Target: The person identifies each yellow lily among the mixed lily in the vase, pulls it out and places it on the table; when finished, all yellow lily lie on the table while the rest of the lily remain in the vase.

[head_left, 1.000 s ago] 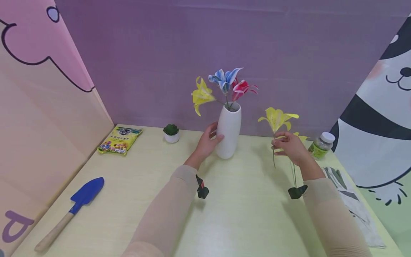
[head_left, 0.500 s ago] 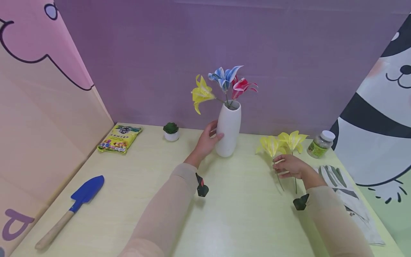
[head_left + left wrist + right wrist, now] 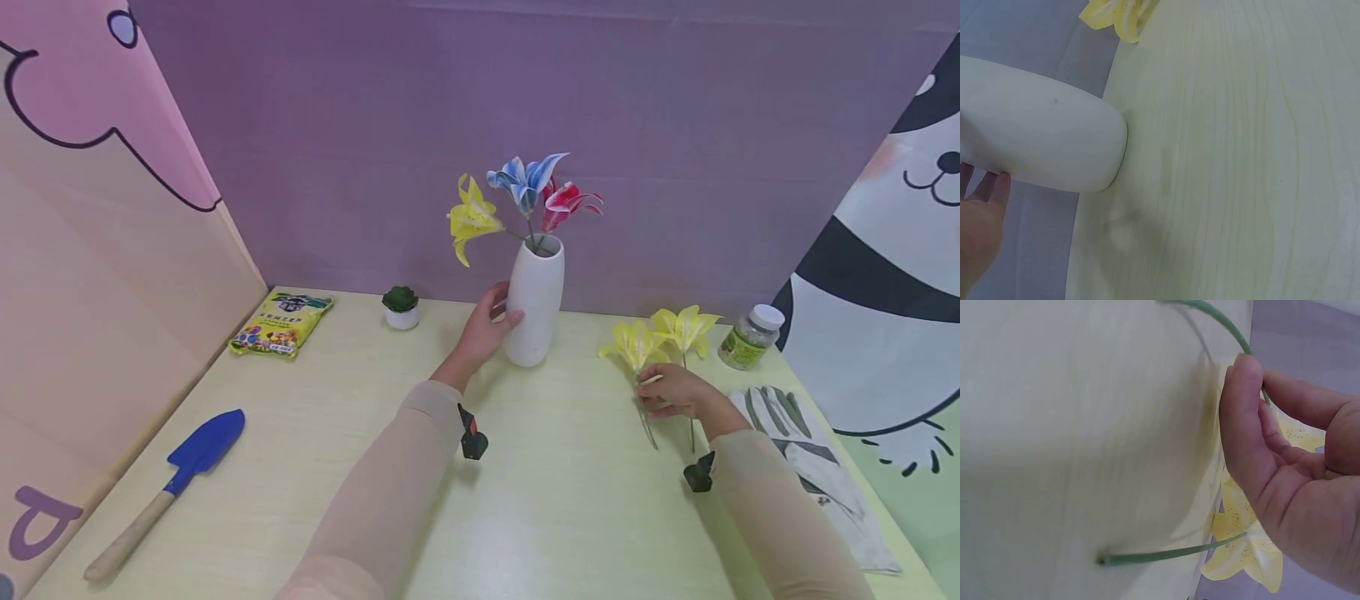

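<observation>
- Vase (image 3: 536, 308), white and upright on the bench (image 3: 517, 492), is the hub of my clock, read from the head view.
- At eight o'clock, my left grip (image 3: 480, 335) grasps its side, thumb across the front and fingers reaching behind; the left wrist view shows fingertips against the smooth wall.
- From the vase's mouth lean three flowers: a yellow lily (image 3: 474, 221) toward ten, a blue lily (image 3: 522, 183) between eleven and twelve, a red lily (image 3: 564, 208) toward one.
- At four o'clock, my right grip (image 3: 672, 392) pinches the green stem of a loose yellow flower (image 3: 634, 343). Its bloom lies beyond my fingers, toward eleven from them; I cannot tell whether its petals touch the bench.
- Just beside that bloom, at three, is a second yellow flower (image 3: 684, 329), its stem running toward six.
- Farther out at three stands a white-capped jar (image 3: 742, 348); at four lie white-and-grey gloves (image 3: 834, 477).
- At nine are a small potted plant (image 3: 401, 310) and, farther along, a yellow packet (image 3: 282, 325).
- At eight, well apart, lies a blue trowel (image 3: 206, 443) with a wooden handle.
</observation>
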The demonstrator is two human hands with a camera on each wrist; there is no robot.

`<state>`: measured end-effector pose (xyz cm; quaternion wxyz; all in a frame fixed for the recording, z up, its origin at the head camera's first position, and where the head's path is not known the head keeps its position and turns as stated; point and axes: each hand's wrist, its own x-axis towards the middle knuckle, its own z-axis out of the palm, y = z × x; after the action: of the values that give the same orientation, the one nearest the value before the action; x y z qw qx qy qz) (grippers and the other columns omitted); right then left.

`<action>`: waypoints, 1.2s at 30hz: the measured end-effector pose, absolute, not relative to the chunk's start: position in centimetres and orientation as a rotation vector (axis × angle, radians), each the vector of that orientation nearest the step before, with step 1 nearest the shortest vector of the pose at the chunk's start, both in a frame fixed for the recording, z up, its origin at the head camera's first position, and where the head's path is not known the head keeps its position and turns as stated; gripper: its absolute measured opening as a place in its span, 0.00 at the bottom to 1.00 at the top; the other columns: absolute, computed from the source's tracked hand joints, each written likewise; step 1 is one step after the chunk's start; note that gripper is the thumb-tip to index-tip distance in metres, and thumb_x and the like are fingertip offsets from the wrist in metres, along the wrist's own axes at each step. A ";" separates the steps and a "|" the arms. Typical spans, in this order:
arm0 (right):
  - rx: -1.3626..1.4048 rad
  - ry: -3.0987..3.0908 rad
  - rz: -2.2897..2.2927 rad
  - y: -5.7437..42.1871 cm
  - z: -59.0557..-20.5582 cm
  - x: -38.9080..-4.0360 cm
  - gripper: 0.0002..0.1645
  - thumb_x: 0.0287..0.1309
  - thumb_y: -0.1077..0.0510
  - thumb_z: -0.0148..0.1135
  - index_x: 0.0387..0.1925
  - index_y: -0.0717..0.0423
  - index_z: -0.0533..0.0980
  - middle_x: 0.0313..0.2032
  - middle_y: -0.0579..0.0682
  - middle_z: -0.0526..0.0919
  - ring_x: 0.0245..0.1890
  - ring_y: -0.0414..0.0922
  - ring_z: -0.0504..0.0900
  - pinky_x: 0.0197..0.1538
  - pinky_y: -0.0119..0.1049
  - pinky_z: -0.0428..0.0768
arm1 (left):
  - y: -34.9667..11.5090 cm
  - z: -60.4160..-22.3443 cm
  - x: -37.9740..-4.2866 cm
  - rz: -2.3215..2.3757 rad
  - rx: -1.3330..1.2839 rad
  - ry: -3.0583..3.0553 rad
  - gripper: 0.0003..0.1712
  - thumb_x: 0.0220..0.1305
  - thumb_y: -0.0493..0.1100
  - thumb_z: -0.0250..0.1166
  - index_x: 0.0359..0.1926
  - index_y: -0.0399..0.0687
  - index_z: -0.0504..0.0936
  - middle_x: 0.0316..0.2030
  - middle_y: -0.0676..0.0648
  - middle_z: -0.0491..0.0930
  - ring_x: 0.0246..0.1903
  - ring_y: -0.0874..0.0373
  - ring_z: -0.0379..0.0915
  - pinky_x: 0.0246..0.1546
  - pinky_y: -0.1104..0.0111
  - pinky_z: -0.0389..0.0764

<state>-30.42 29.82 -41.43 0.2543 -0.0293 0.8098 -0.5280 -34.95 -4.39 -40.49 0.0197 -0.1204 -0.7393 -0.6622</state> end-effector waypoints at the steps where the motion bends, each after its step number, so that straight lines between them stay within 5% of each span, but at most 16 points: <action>1: -0.091 2.199 -1.432 29.8 -41.4 -30.4 0.20 0.67 0.65 0.56 0.53 0.73 0.62 0.39 0.56 0.76 0.35 0.45 0.79 0.42 0.42 0.84 | -4.4 -40.5 -34.9 -2.050 -0.374 -2.290 0.36 0.69 0.43 0.62 0.74 0.52 0.57 0.71 0.48 0.59 0.67 0.50 0.58 0.65 0.58 0.65; 16: -0.085 2.640 -0.956 27.4 -36.1 -29.9 0.24 0.69 0.63 0.54 0.59 0.76 0.66 0.47 0.69 0.78 0.39 0.54 0.82 0.34 0.41 0.86 | -4.3 -40.7 -34.9 -2.021 -0.365 -2.285 0.36 0.69 0.44 0.62 0.73 0.54 0.58 0.71 0.49 0.60 0.67 0.51 0.59 0.64 0.59 0.66; 22: -0.288 2.654 -1.106 26.1 -35.7 -30.5 0.27 0.68 0.63 0.56 0.63 0.71 0.64 0.48 0.66 0.76 0.48 0.63 0.78 0.45 0.45 0.83 | -4.3 -40.7 -34.9 -2.015 -0.346 -2.299 0.37 0.69 0.45 0.62 0.74 0.54 0.57 0.71 0.49 0.59 0.68 0.48 0.58 0.65 0.59 0.65; 29: -0.527 2.683 -1.410 24.3 -36.6 -31.9 0.31 0.67 0.61 0.60 0.67 0.66 0.62 0.56 0.67 0.74 0.58 0.62 0.73 0.58 0.53 0.74 | -4.4 -40.8 -34.9 -2.015 -0.322 -2.310 0.37 0.68 0.46 0.63 0.74 0.55 0.58 0.71 0.51 0.60 0.67 0.52 0.58 0.65 0.60 0.65; 36: -0.660 2.620 -1.759 21.8 -37.4 -33.4 0.36 0.66 0.65 0.59 0.71 0.64 0.58 0.62 0.68 0.69 0.61 0.63 0.70 0.60 0.47 0.74 | -4.3 -40.7 -34.8 -2.013 -0.303 -2.328 0.38 0.67 0.48 0.63 0.73 0.58 0.58 0.71 0.52 0.59 0.68 0.52 0.57 0.65 0.58 0.65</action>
<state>-33.41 21.79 -37.39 -0.0412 -0.2045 0.8120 -0.5451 -34.83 -4.34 -40.74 0.0244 -0.0979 -0.7526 -0.6507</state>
